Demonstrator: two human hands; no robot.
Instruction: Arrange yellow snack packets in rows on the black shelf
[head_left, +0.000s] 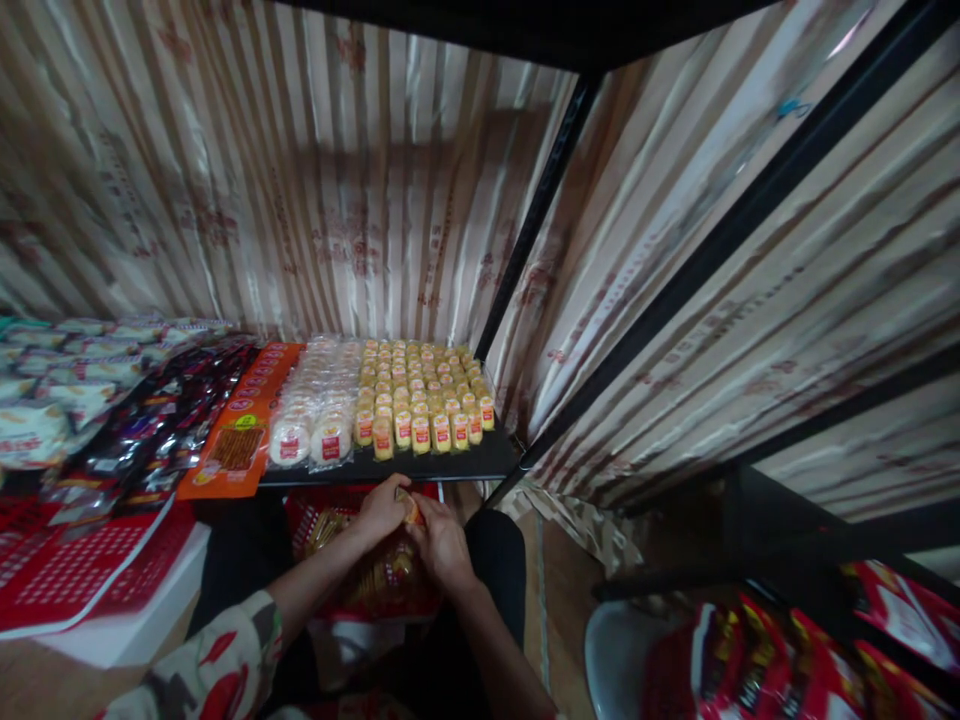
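The small packet [410,507] sits between the two hands, near the lower centre of the frame, just below the shelf [496,460] edge. It lies right against the fingers on both sides: the left hand [384,508] grips it from the left, the right hand [442,543] from the right and below. Its long axis seems to slant from upper left to lower right, though the fingers cover much of it. Neither hand is clearly nearer, as both touch it. Straight above it in the frame, and apart from it, stand the yellow packets [421,434], upright with labels facing the person.

Counted: one packet in the hands; about eight yellow packets along the front, with rows behind too crowded to count; two round white packs [330,438] at the front of two columns to their left. Further left comes one orange bag [229,440] in full view, with the edges of others behind it. Below the hands is one red basket [302,510] holding many golden packets [326,528], too dim to number. At least four red bags [814,665] show at lower right
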